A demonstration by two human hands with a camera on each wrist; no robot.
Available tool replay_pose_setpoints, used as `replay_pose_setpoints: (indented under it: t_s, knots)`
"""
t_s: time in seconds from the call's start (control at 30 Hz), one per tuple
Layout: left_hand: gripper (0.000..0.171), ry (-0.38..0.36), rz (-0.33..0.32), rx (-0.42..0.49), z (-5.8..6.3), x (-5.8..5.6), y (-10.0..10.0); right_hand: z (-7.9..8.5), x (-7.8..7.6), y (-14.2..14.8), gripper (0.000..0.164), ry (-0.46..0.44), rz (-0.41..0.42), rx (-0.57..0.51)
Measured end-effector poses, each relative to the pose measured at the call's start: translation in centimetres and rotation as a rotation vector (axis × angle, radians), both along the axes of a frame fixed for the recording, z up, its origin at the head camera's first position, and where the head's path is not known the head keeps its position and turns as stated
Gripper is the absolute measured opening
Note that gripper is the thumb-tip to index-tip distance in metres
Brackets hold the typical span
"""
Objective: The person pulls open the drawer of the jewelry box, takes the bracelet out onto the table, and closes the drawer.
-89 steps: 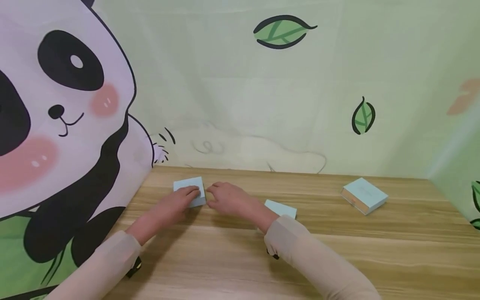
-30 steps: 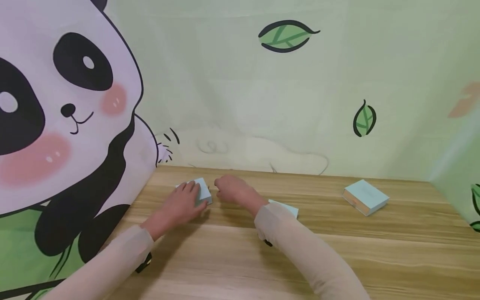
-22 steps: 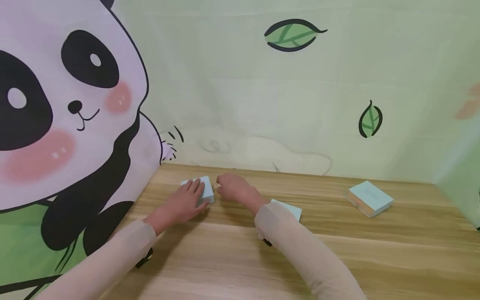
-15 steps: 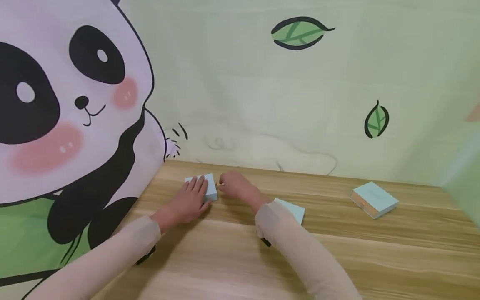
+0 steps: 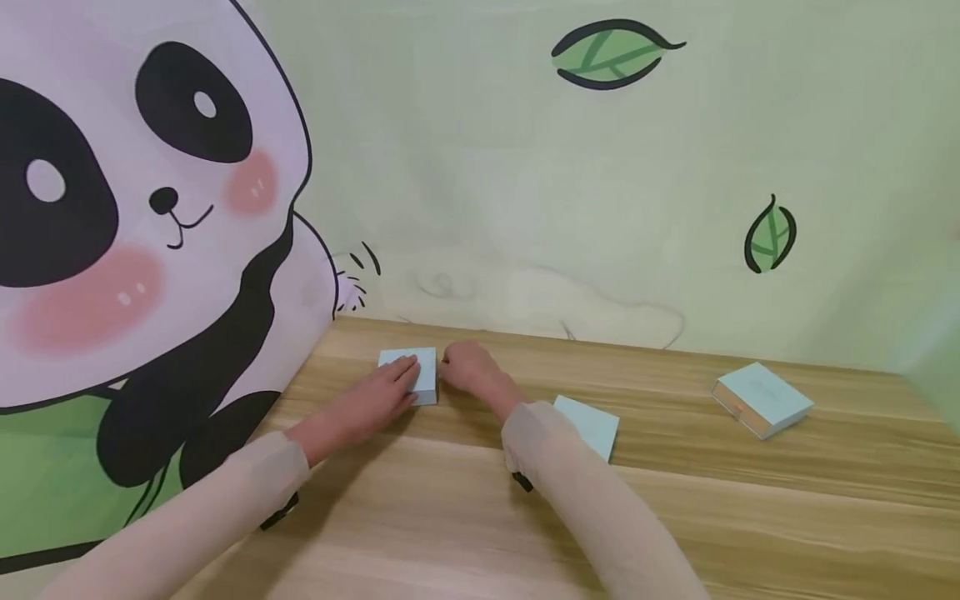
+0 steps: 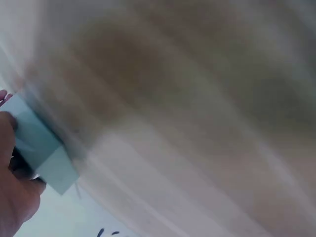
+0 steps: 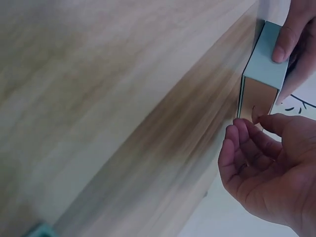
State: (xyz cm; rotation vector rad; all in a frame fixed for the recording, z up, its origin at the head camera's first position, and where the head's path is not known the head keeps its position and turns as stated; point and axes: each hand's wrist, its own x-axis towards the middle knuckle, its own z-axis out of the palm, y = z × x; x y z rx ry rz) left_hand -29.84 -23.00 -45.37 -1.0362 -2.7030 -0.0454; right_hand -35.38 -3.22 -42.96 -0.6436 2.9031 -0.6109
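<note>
At the back left of the table, a small light-blue drawer box [image 5: 425,375] sits by the backdrop. My left hand [image 5: 363,408] holds it, fingers over its top and thumb [image 7: 282,47] against the near side. The right wrist view shows the box's brown drawer front [image 7: 260,94] with a small pull tab [image 7: 255,113]. Thumb and forefinger of my right hand [image 7: 276,168] pinch at that tab, the other fingers loosely curled. In the left wrist view the box [image 6: 37,138] shows at the left edge, its far part hidden by my fingers.
A second light-blue box [image 5: 596,425] lies partly under my right sleeve [image 5: 577,483]. A third one [image 5: 763,398], brown front facing left, stands at the right. Behind the wooden table [image 5: 450,525] hangs a green backdrop [image 5: 480,183] with a panda and leaves.
The box has turned a little, its near side now facing me. My left fingers, spread flat over it before, are drawn together. My right hand has closed in at its right side.
</note>
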Motion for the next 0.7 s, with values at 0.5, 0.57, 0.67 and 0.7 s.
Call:
replay_pose_setpoints:
  t_s: [0.5,0.57,0.67,0.7]
  knots:
    - [0.063,-0.079,-0.006,-0.011,-0.50,0.56,-0.50,-0.57,-0.49,-0.31,0.026,-0.101,-0.046,-0.088]
    - [0.063,-0.087,-0.002,-0.011,-0.51,0.66,-0.60,-0.55,-0.39,-0.39,0.025,-0.117,-0.040,-0.105]
    - [0.063,-0.094,0.004,-0.013,-0.64,0.57,-0.62,-0.47,-0.30,-0.46,0.026,-0.137,-0.039,-0.118]
    - [0.062,-0.096,0.009,-0.017,-0.71,0.54,-0.62,-0.44,-0.28,-0.46,0.026,-0.151,-0.039,-0.125]
